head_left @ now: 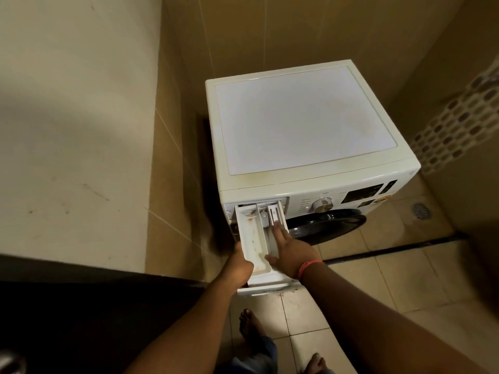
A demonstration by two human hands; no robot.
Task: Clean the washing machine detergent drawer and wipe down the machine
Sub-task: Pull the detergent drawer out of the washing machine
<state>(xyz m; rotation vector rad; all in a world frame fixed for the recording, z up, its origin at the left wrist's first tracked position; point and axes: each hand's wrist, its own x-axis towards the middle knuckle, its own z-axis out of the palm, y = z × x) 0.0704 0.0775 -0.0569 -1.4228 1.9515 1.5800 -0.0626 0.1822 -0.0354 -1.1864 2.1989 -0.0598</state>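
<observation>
Your left hand (239, 265) grips the front corner of the pulled-out detergent drawer (253, 238). Your right hand (290, 251) lies flat with straight fingers inside it, on the washing machine (297, 125).

- At twelve o'clock we see a glossy tan tiled wall (270, 31).
- At nine o'clock, a scuffed cream plaster wall (75, 117).
- At three o'clock, a mosaic tile band (456, 122) and a round metal floor drain (420, 211).
- At six o'clock, beige floor tiles (307, 333).
</observation>
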